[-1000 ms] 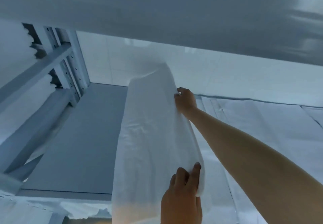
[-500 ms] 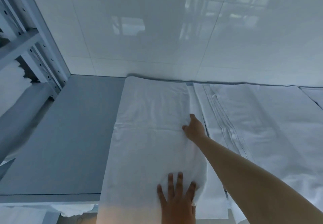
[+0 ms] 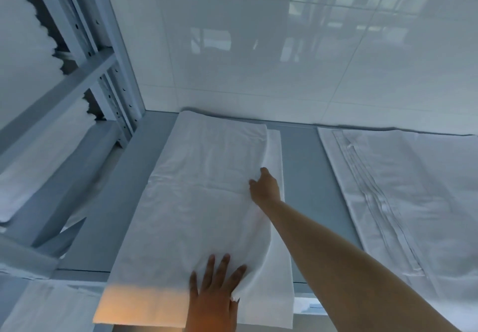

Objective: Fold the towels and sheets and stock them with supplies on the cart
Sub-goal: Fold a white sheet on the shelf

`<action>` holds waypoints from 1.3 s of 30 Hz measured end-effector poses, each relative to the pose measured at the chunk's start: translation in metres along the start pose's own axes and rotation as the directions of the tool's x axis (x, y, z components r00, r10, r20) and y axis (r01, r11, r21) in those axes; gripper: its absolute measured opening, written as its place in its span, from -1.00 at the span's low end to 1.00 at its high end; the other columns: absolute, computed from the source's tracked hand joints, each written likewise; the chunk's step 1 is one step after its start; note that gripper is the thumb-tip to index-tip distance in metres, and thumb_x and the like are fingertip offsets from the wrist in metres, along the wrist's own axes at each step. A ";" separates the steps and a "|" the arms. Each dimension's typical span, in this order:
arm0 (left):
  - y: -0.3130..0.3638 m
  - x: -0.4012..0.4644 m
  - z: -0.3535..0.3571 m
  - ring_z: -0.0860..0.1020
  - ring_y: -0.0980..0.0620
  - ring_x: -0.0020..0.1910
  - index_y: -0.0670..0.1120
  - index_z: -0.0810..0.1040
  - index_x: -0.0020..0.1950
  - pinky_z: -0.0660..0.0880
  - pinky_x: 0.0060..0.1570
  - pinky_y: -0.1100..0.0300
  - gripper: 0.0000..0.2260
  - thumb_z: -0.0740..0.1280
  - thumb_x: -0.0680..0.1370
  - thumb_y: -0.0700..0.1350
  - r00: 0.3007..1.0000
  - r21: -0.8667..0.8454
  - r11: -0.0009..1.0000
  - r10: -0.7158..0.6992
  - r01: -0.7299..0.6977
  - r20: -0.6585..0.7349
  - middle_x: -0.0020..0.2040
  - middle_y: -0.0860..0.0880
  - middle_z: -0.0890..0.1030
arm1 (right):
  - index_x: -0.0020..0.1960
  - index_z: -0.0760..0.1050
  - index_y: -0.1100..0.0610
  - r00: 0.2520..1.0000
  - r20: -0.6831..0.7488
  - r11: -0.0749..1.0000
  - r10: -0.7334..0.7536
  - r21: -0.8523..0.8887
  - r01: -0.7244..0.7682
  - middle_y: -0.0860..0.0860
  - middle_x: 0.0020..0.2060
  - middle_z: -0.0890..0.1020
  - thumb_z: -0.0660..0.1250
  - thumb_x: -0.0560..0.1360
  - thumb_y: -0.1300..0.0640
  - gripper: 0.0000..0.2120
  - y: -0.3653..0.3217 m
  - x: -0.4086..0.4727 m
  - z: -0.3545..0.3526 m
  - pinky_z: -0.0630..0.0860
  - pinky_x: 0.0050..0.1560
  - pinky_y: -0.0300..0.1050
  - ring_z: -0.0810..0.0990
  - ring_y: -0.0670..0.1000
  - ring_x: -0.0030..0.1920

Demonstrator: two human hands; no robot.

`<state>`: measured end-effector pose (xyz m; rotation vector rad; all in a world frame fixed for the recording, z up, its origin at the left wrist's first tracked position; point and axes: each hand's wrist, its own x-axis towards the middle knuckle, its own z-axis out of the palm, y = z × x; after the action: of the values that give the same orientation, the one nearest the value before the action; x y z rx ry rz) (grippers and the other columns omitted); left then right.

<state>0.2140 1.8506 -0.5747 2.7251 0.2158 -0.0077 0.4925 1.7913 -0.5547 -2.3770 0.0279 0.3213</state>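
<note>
White sheet point(image 3: 201, 202) overhangs shelf edge | left hand point(image 3: 214, 295) flat on it | right hand point(image 3: 266, 186) pinches fold

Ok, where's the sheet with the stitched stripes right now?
In the head view, the striped sheet lies flat on the grey shelf, right of the folded sheet, against the tiled wall.

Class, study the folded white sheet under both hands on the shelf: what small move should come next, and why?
Probably slide the top layer rightward to square it. The folded sheet lies flat on the grey shelf, but its lower layer sticks out along the right edge. The left hand presses the near end flat, and the right hand sits at that uneven edge, though its grip is unclear.
</note>
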 end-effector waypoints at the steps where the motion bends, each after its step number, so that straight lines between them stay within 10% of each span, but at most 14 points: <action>1: -0.001 -0.001 -0.015 0.33 0.11 0.55 0.29 0.61 0.31 0.32 0.39 -0.23 -0.13 0.75 0.01 0.08 0.997 -0.006 1.000 -0.028 0.029 0.068 0.48 0.04 0.42 | 0.52 0.33 0.13 1.000 -0.017 0.999 0.004 0.045 -0.003 0.17 0.35 0.57 0.27 0.63 0.13 -0.53 -0.008 0.001 0.001 0.47 0.20 -0.08 0.54 0.23 0.33; 4: 0.011 0.000 -0.055 0.04 0.07 0.65 0.48 -0.09 0.51 0.10 0.55 -0.20 -0.27 0.34 0.58 0.08 0.998 -0.063 0.997 0.057 -0.055 0.020 0.59 0.31 -0.20 | 0.40 0.49 0.17 0.996 -0.082 0.988 -0.033 0.147 0.045 0.17 0.29 0.61 0.25 0.62 0.17 -0.64 -0.035 0.005 -0.013 0.38 -0.03 -0.21 0.58 0.20 0.25; 7: 0.035 0.005 -0.081 0.59 -0.03 0.34 0.14 0.56 0.42 0.58 0.15 -0.17 -0.51 0.26 0.48 0.05 0.979 -0.124 0.981 0.129 -0.149 -0.160 0.45 0.11 0.52 | 0.04 0.60 0.16 0.974 -0.174 0.964 -0.143 0.197 0.177 0.10 -0.09 0.68 0.31 0.53 0.23 -0.86 -0.064 0.006 -0.045 0.41 -0.17 -0.17 0.63 0.16 -0.05; 11: 0.070 0.004 -0.089 0.70 0.08 0.12 0.19 0.70 0.20 0.66 -0.10 -0.11 -0.51 0.19 0.35 0.14 0.978 -0.104 0.973 0.206 -0.207 -0.019 0.21 0.13 0.69 | -0.07 0.56 0.11 0.954 -0.268 0.941 -0.135 0.266 0.208 -0.03 -0.31 0.61 0.35 0.49 0.23 -0.94 -0.053 0.003 -0.083 0.41 -0.43 -0.30 0.57 0.02 -0.32; 16: 0.090 -0.003 -0.019 0.73 0.15 -0.06 0.34 0.72 -0.01 0.61 -0.02 0.08 -0.38 0.61 -0.08 0.32 0.978 -0.029 0.991 0.137 -0.134 0.155 0.07 0.19 0.73 | 0.27 0.51 0.23 0.979 -0.169 0.987 0.116 0.127 -0.095 0.22 0.14 0.63 0.26 0.55 0.31 -0.70 0.038 0.002 -0.073 0.50 0.05 -0.05 0.61 0.24 0.15; 20: 0.091 -0.010 0.026 0.69 -0.08 0.17 0.26 0.73 0.08 0.06 0.40 -0.11 -0.41 0.58 0.05 0.29 0.956 0.045 0.983 0.161 -0.177 0.243 0.21 0.05 0.70 | 0.52 0.27 0.22 0.993 -0.113 0.987 0.025 -0.156 -0.043 0.23 0.36 0.39 0.21 0.56 0.34 -0.47 0.066 0.001 -0.052 0.42 0.28 0.07 0.47 0.30 0.31; 24: 0.100 -0.008 0.026 0.59 0.04 0.34 0.28 0.70 0.13 0.23 0.42 -0.08 -0.57 0.20 0.42 0.37 0.813 -0.042 0.959 0.260 -0.280 0.521 0.33 0.12 0.63 | 0.59 0.18 0.07 0.970 -0.026 0.828 -0.243 -0.527 0.193 0.09 0.57 0.19 0.24 0.58 0.19 -0.39 0.057 -0.010 -0.030 0.28 0.43 0.17 0.25 0.20 0.50; 27: 0.088 -0.006 0.023 0.36 0.35 0.44 0.17 0.63 0.20 0.15 0.56 0.13 -0.66 0.14 0.61 0.23 0.830 -0.319 0.868 0.472 -0.379 0.298 0.44 0.22 0.50 | 0.63 0.16 0.05 0.914 0.152 0.771 -0.375 -0.497 0.399 0.02 0.65 0.13 0.13 0.67 0.05 -0.46 0.055 -0.023 -0.011 0.07 0.59 0.18 0.08 0.11 0.63; 31: 0.037 0.001 0.004 0.66 0.16 0.11 0.03 0.75 0.04 0.58 0.15 0.24 -0.85 0.39 0.56 -0.02 0.968 -0.323 0.912 0.234 -0.251 -0.090 0.09 0.12 0.72 | 0.68 0.07 -0.01 0.888 0.208 0.777 -0.410 -0.431 0.459 -0.05 0.67 0.05 -0.03 0.73 -0.04 -0.48 0.061 -0.030 0.008 -0.04 0.63 0.13 -0.03 0.02 0.66; 39: -0.049 0.058 -0.029 0.05 0.02 0.64 0.17 0.20 0.62 0.01 0.58 -0.11 -0.55 0.06 0.70 0.06 0.988 0.170 0.982 0.053 -0.078 0.145 0.67 0.12 0.09 | 0.69 -0.03 -0.05 0.876 0.179 0.739 -0.448 -0.478 0.475 -0.10 0.67 -0.02 -0.07 0.73 -0.10 -0.45 0.079 -0.031 0.015 -0.09 0.63 0.07 -0.09 -0.03 0.66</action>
<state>0.2634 1.9150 -0.5691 2.8903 0.0879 -0.2080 0.4500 1.7410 -0.6106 -2.7826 -0.7591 0.1553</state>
